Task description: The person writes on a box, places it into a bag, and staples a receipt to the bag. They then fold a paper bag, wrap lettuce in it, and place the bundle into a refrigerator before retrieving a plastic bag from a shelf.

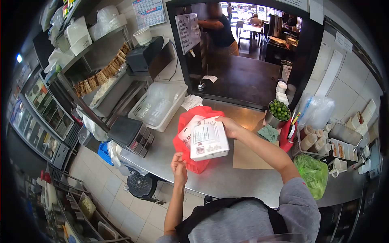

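My right hand (230, 127) grips the far right edge of a white takeaway box (210, 139) with a printed slip on its lid. The box is tilted over the mouth of a red plastic bag (181, 121) on the steel counter. Beside it, another white printed surface (187, 137), perhaps a second box, shows inside the bag. My left hand (179, 167) is closed at the bag's near left edge, its fingers pinching the red plastic. The bag's bottom is hidden by the box.
On the counter (162, 162), a white basket of clear plastic lids (156, 107) stands left, near a black drawer unit (131, 135). To the right are a pot of limes (278, 111), a green cloth (268, 133), brown paper (249, 156) and bagged greens (311, 174). A person stands beyond the hatch.
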`<control>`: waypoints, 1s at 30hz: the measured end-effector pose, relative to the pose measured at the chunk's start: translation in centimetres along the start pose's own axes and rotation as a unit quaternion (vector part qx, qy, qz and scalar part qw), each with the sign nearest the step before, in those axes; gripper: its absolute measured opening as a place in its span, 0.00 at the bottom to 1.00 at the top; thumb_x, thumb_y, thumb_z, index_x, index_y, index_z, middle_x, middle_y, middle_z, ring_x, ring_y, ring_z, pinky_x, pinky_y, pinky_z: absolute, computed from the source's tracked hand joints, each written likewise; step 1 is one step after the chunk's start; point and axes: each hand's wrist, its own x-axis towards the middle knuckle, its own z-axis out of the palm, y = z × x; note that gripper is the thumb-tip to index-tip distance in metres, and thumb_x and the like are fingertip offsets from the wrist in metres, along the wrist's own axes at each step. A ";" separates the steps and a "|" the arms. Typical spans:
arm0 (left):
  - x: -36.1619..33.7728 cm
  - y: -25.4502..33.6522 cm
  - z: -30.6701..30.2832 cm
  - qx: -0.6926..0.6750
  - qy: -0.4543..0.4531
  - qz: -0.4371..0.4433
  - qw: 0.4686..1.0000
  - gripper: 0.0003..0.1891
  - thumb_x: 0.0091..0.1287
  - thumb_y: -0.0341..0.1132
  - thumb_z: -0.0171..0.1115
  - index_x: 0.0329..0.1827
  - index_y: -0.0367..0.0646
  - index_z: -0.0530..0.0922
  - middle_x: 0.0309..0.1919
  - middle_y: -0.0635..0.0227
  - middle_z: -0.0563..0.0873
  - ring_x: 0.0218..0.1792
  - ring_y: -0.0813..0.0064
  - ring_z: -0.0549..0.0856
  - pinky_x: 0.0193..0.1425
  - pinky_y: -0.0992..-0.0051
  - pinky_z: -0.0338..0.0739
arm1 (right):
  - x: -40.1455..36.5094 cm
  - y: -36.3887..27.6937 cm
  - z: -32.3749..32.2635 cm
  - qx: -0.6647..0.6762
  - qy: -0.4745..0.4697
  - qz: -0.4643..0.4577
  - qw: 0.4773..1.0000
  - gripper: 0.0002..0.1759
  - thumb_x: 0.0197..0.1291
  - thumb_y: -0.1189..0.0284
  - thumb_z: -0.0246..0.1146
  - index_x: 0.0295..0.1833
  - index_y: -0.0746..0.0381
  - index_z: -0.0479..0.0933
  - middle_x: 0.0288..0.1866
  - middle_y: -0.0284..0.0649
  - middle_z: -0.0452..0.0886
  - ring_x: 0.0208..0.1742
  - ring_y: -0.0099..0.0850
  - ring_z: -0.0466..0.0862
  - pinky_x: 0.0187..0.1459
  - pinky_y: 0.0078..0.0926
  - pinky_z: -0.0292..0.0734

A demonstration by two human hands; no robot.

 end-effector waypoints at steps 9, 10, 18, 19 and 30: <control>-0.5 2.3 1.9 0.140 0.074 -0.046 0.986 0.04 0.63 0.25 0.59 0.38 0.36 0.79 0.35 0.66 0.85 0.37 0.81 0.81 0.47 0.79 0.73 | 1.7 0.0 0.6 0.138 0.086 -0.076 0.984 0.24 0.68 0.66 0.41 0.65 0.68 0.59 0.64 0.51 0.67 0.65 0.44 0.68 0.63 0.51 0.61; 0.0 2.4 2.5 0.140 0.045 0.013 0.989 0.07 0.62 0.23 0.59 0.43 0.36 0.77 0.37 0.65 0.85 0.38 0.81 0.81 0.48 0.79 0.73 | 2.7 0.7 0.6 0.156 0.090 -0.098 0.979 0.24 0.69 0.66 0.41 0.65 0.68 0.59 0.64 0.51 0.67 0.65 0.44 0.68 0.63 0.50 0.62; 4.4 4.6 6.5 0.024 0.045 -0.036 0.998 0.22 0.65 0.25 0.55 0.58 0.47 0.57 0.46 0.47 0.81 0.47 0.65 0.81 0.55 0.69 0.73 | 2.5 1.7 -0.2 -0.334 0.111 -0.276 0.894 0.19 0.56 0.75 0.57 0.55 0.66 0.72 0.48 0.48 0.78 0.50 0.48 0.78 0.50 0.46 0.73; 4.9 5.2 6.9 0.002 0.051 -0.052 0.997 0.23 0.65 0.26 0.55 0.60 0.47 0.56 0.48 0.47 0.79 0.47 0.65 0.81 0.55 0.68 0.73 | 1.6 1.2 0.4 -0.472 0.115 -0.330 0.810 0.22 0.54 0.75 0.59 0.56 0.65 0.71 0.48 0.50 0.77 0.50 0.52 0.77 0.50 0.48 0.72; 6.7 8.8 4.7 -0.059 -0.004 -0.174 0.983 0.29 0.68 0.36 0.52 0.70 0.53 0.52 0.48 0.54 0.76 0.34 0.72 0.78 0.42 0.69 0.76 | 1.7 -5.5 0.4 -0.280 0.015 -0.246 0.928 0.30 0.51 0.86 0.48 0.63 0.63 0.61 0.33 0.41 0.80 0.22 0.22 0.74 0.37 0.22 0.75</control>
